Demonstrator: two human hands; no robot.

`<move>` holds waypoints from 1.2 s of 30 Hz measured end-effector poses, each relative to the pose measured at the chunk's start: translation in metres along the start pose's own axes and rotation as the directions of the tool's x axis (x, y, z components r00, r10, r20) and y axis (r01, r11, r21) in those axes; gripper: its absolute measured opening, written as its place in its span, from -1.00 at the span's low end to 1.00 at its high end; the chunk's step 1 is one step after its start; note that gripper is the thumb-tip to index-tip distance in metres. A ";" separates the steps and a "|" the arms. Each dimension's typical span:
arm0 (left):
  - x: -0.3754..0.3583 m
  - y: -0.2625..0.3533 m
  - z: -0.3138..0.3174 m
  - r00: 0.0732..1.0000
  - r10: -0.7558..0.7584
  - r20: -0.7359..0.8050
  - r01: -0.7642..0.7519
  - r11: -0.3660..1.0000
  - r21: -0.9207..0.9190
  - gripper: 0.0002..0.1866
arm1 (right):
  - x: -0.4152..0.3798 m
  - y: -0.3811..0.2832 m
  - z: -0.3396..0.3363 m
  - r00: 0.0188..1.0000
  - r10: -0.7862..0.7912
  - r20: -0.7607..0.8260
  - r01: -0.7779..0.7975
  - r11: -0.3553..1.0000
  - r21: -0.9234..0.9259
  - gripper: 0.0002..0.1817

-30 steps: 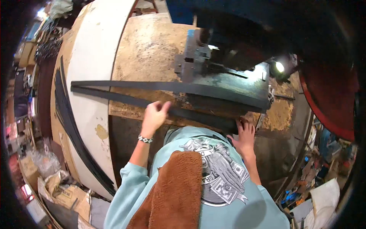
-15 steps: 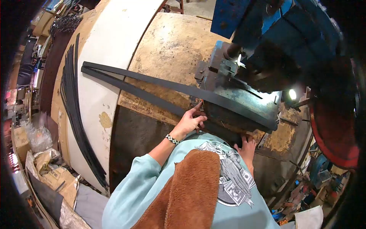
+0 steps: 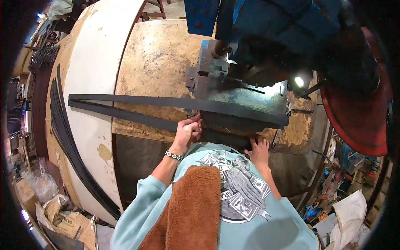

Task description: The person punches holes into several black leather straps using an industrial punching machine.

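Two long black strips, an upper strip [image 3: 146, 100] and a lower strip [image 3: 137, 117], meet at their left ends and spread apart to the right. The upper one lies along the front of the machine's metal bed [image 3: 246, 100]. My left hand [image 3: 187, 132], with a beaded bracelet at the wrist, is at the lower strip, fingers curled with the fingertips drawn together; what they hold is too small to make out. At the lower strip's right part rests my right hand [image 3: 259, 151], its fingers spread over the dark material near the bench's front edge.
A blue machine head [image 3: 266, 37] with a lit lamp [image 3: 298, 81] stands over the bed. At its right is a red wheel-like guard [image 3: 358, 121]. A bundle of black strips [image 3: 75, 154] lies on the white board [image 3: 93, 54]. A brown cloth [image 3: 193, 204] hangs at my chest.
The view has shifted, so the bench and machine appear further left and turned. My left index finger, stretched out before, is now drawn in towards the thumb.
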State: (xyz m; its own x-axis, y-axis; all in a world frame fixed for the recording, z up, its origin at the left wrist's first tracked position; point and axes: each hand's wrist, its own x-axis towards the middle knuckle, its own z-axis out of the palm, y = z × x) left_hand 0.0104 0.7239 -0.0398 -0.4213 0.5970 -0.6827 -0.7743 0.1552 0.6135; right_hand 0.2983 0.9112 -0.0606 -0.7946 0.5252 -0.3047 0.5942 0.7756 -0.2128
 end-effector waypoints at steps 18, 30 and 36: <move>0.014 -0.006 -0.010 0.991 0.124 -0.049 -0.112 0.973 0.201 -0.69 | 0.009 -0.014 0.001 0.991 -0.120 0.055 0.123 0.991 -0.051 -0.34; -0.024 0.027 0.003 0.919 0.383 -0.091 -0.300 0.831 0.468 -0.82 | 0.001 0.001 -0.094 0.997 0.082 -0.009 -0.061 0.810 0.583 -0.60; -0.031 0.093 0.048 0.442 0.762 0.474 -0.583 -0.157 0.797 -0.60 | 0.027 0.004 -0.157 0.853 0.001 -0.522 0.163 0.950 0.268 -0.40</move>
State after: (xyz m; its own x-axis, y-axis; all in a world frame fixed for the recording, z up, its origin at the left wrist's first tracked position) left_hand -0.0257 0.7571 0.0572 -0.5525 0.7547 0.3538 0.7439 0.2550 0.6177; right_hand 0.2595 0.9838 0.0754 -0.7422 0.6317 0.2240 0.4685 0.7280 -0.5005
